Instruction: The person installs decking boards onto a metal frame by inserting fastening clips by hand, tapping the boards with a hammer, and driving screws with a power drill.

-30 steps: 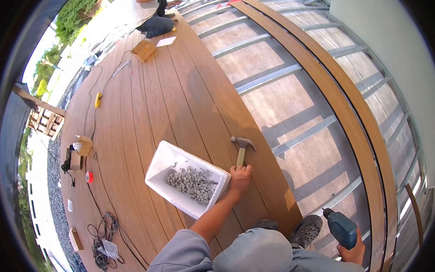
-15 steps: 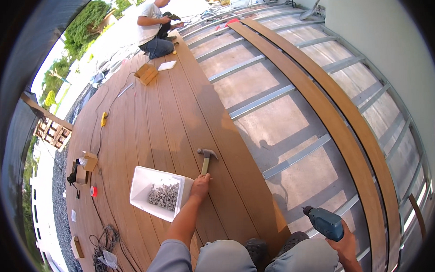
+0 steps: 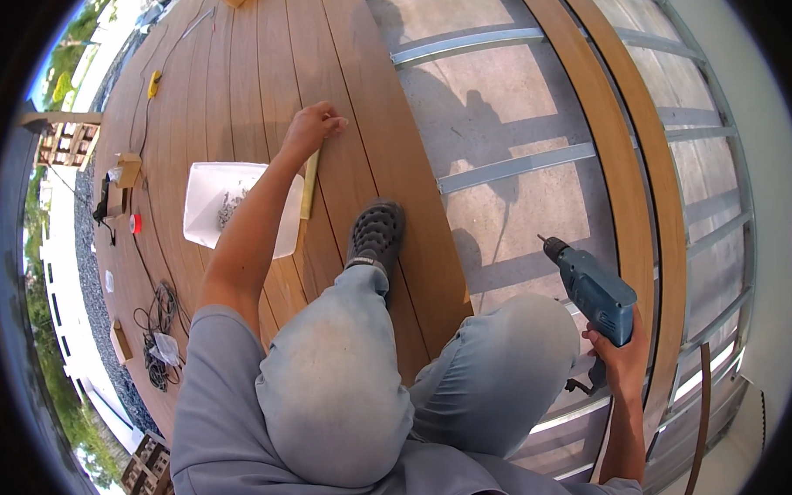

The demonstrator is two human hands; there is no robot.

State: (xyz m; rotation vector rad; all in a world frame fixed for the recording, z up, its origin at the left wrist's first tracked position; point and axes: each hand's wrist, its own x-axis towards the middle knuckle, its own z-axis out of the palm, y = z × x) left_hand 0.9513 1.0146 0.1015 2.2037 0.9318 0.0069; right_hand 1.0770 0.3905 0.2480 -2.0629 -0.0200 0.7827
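Note:
My left hand point(image 3: 313, 130) is over the brown deck boards, its fingers curled together. Whether a small thing sits in them is hidden. Just under my left wrist shows the yellowish handle of a hammer point(image 3: 310, 185); the hand covers its head. Beside the handle, partly behind my forearm, stands a white plastic tub point(image 3: 204, 197) holding many small grey metal pieces. My right hand point(image 3: 616, 355) is closed round the grip of a dark blue power drill point(image 3: 594, 295), held over the open metal frame with its chuck pointing away and to the left.
My clog point(image 3: 377, 233) stands on the boards near their edge. Right of it runs open framing with metal joists point(image 3: 515, 166). Two loose planks point(image 3: 624, 152) lie across the joists. A coiled cable point(image 3: 159, 330), red tape roll point(image 3: 135, 223) and opened cardboard box point(image 3: 127, 170) lie left.
My left hand has come off the hammer's grip and moved forward past it. The view has tipped down and my knees have come forward. The drill stays in my right hand.

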